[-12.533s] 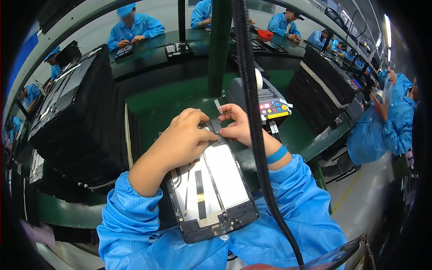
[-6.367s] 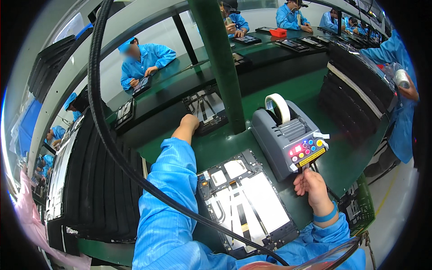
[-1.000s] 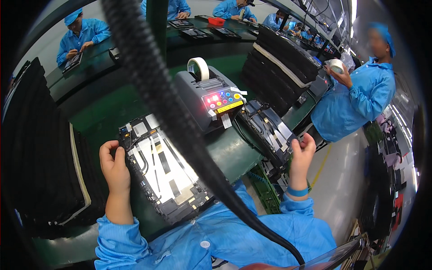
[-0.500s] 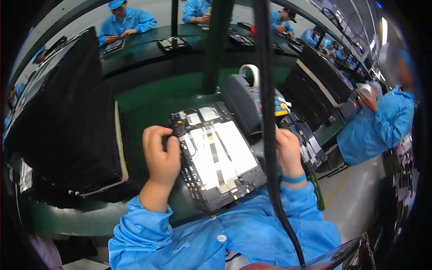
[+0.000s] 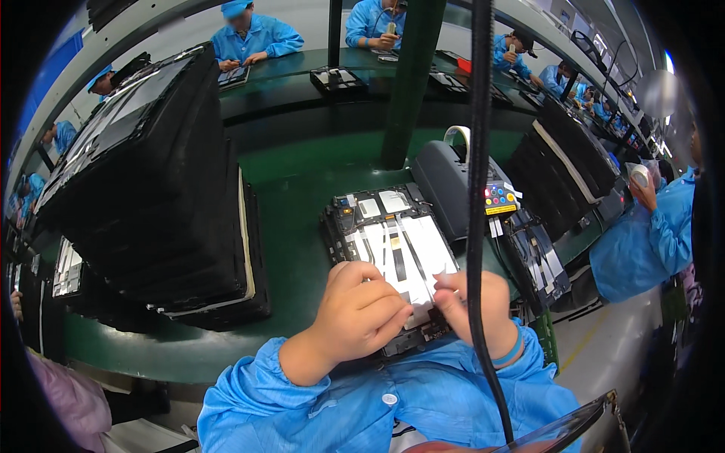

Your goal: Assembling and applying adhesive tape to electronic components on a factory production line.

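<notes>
Bare bench point(image 5: 291, 226) runs toward its far edge between the black stack point(image 5: 170, 204) and opened tablet point(image 5: 427, 245); beyond the tablet, a tape dispenser point(image 5: 442, 185) and green post point(image 5: 411, 83) obstruct.

The panel point(image 5: 396, 249) has a flat, bright sheet that shines like metal, and its black edge looks like hard plastic. The table point(image 5: 291, 204) is smooth and shiny. The tape machine point(image 5: 438, 185) looks like dull grey plastic. The tall stack point(image 5: 162, 204) is black, dull and soft-looking, like foam, but its top point(image 5: 124, 121) is glossy. The coat point(image 5: 249, 400) is blue cloth with creases. The cord point(image 5: 477, 189) looks dull, the post point(image 5: 411, 87) smooth. The floor point(image 5: 585, 340) has a shine.
</notes>
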Tool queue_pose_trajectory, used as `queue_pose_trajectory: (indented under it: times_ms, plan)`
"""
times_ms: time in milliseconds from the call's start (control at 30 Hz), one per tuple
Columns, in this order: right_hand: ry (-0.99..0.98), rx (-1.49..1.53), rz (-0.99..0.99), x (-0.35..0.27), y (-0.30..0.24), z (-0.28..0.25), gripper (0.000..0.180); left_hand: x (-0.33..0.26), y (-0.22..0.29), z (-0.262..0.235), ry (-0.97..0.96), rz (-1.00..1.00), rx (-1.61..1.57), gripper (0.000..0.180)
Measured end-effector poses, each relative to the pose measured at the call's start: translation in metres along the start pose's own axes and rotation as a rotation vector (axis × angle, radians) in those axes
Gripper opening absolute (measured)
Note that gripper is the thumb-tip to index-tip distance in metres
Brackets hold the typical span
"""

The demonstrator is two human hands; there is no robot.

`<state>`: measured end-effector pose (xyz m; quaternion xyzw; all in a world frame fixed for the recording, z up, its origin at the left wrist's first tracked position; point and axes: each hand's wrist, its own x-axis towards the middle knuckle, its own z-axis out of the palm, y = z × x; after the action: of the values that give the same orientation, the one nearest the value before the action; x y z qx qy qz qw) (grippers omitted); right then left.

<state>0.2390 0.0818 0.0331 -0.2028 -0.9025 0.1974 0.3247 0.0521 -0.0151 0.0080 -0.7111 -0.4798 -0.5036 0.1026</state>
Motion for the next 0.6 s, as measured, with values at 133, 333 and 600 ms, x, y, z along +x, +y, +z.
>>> queue_pose_trajectory:
  times_ms: [133,333,600]
  plan:
    - [0.027,0.302,0.079,-0.005,0.005,-0.009,0.016,0.001,-0.001,0.000,0.003,0.016,-0.043,0.014]
    - [0.084,0.295,-0.096,0.000,0.015,0.000,0.007,-0.001,-0.007,0.003,-0.056,-0.026,-0.030,0.024]
    - [0.105,1.228,0.514,-0.040,0.114,0.052,0.041,-0.044,-0.103,0.050,0.283,-0.744,-0.226,0.069]
